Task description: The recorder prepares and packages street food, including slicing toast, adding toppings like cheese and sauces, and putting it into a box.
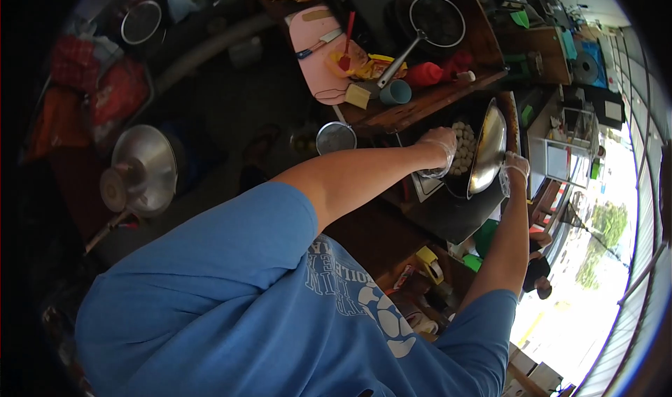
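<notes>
My left hand (442,144), in a clear plastic glove, reaches over a dark wok (455,188). Its fingers are partly hidden, so its grip does not show. Several small white balls (462,148) lie in the wok beside that hand. A domed metal lid (488,150) with browned patches stands tilted on edge at the wok's right side. My right hand (515,170), also gloved in clear plastic, grips this lid from its outer side. The lid's handle is mostly covered by the fingers.
Left of the wok, a wooden counter (420,107) carries a pink cutting board (310,37), a knife (320,44), a blue cup (396,92) and a red bottle (424,74). A long-handled strainer (437,21) overlaps its edge. Another person (536,271) is beyond my right arm.
</notes>
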